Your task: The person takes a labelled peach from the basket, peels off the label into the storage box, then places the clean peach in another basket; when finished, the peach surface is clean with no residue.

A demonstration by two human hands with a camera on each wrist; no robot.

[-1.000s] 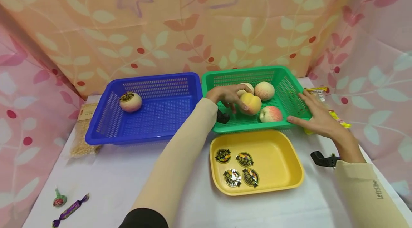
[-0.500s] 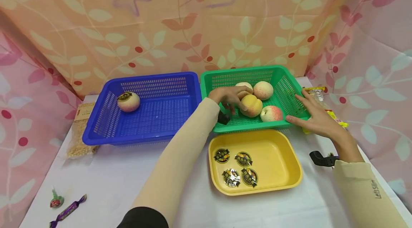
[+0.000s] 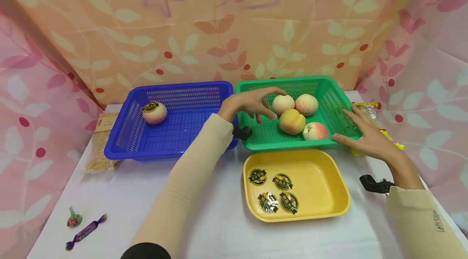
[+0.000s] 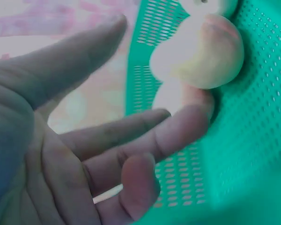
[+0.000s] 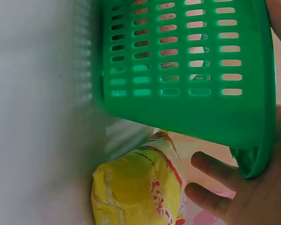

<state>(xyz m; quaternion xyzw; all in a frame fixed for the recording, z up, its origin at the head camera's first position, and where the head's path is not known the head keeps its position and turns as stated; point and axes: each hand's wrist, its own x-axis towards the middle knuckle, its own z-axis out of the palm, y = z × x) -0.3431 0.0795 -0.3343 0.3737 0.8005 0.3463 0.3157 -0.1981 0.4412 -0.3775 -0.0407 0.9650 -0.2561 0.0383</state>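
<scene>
The person's left hand point(image 3: 252, 104) has lifted off the yellow-orange peach point(image 3: 292, 121) it was cupping a moment ago. It now hovers over the left part of the green perforated plastic basket point(image 3: 330, 98) with its fingers spread and loose, grasping nothing. The left wrist view agrees: straight fingers, with a pale peach point(image 4: 203, 56) just beyond the fingertips. The yellow-orange peach lies on the basket floor, touching the three pink-and-cream peaches point(image 3: 306, 104) around it.

The right hand point(image 3: 367, 137) rests flat against the basket's right rim, fingers extended, steadying it; a yellow crinkly snack packet point(image 5: 138, 192) lies just beside that wall.

To my eye, the fruit has been let go rather than picked, so nothing is on its way out of the green basket yet. The blue perforated plastic basket point(image 3: 190, 141) beside it holds one stickered peach point(image 3: 154, 112), and the yellow plastic tray point(image 3: 325, 182) in front holds four round stickers point(image 3: 274, 191).
</scene>
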